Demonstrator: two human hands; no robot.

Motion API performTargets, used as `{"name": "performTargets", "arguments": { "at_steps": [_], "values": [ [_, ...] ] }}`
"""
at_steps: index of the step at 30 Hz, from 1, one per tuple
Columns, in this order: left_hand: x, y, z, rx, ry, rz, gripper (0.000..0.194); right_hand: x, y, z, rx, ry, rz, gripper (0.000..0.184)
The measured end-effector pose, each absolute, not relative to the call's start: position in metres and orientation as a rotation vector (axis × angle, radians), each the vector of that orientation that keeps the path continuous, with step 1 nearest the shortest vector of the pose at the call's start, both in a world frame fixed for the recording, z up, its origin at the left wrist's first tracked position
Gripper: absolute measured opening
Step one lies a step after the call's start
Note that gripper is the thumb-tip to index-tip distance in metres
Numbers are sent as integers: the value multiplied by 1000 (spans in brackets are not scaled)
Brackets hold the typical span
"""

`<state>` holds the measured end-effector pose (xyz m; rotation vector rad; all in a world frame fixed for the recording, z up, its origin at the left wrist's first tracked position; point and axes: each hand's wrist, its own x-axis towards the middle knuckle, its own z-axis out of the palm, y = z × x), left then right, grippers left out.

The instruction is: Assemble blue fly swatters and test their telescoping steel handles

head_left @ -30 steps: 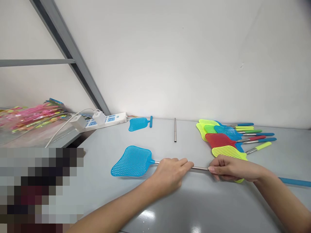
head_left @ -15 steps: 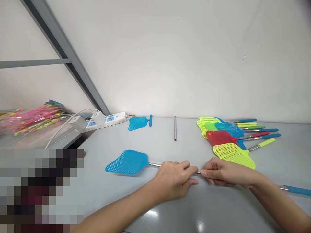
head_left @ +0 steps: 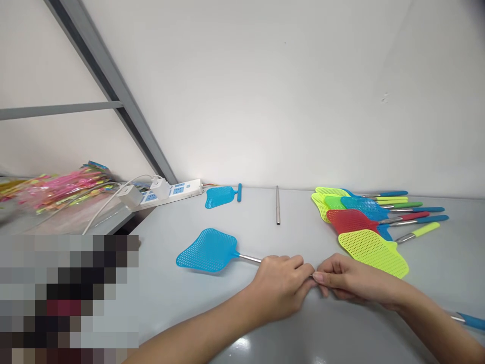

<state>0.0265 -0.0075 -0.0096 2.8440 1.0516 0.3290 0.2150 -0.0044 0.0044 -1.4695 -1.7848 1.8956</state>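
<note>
Blue plastic makes the head of the long swatter (head_left: 208, 251) which we hold, at the middle of the frame, and its metal shaft (head_left: 250, 258) runs from there toward the lower right. Our left hand (head_left: 283, 283) is wrapped over this shaft with curled fingers, and our right hand (head_left: 352, 280) pinches it between thumb and fingers, just beside. Compared with one second ago, the two hands have come together: a clear stretch of bare metal was visible between them, and now only a very small bit shows. The shaft also slopes more, so the blue handle (head_left: 474, 321) sits lower, cut by the right edge. We judge that the work is now concentrated on one place of the shaft, perhaps a joint; whether the shaft became shorter we cannot tell, because our fingers cover it. Farther up, the loose metal tube (head_left: 278, 206), the small blue swatter (head_left: 220, 197) and, at right, the coloured swatters (head_left: 352, 221) remain on the table (head_left: 162, 283).
</note>
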Motion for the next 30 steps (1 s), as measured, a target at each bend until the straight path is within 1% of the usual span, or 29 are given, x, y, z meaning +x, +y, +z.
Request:
{"name": "performTargets", "arguments": {
  "at_steps": [3,7,10,15,17,22,26,30],
  "values": [
    [21,4,-8,2862,993,316,26,213,-3,0,-1445,-1760,1878,43],
    [9,21,-3,2866,971,300,28,214,0,-4,-1473,-1709,1854,42],
    [1,30,0,2858,1091,310,31,216,2,-4,-1498,-1668,1827,42],
    [-8,39,1,2831,1359,456,41,221,3,-1,-1531,-1611,1791,41],
    [-9,41,0,2814,1393,474,43,221,3,-1,-1539,-1618,1776,41],
    [-6,38,-5,2796,1325,330,45,222,4,-3,-1631,-1702,1755,45],
    [-1,33,-10,2797,1315,285,44,225,5,-5,-1661,-1732,1765,45],
    [3,27,-11,2792,1311,244,52,228,5,-6,-1656,-1763,1779,44]
  ]
}}
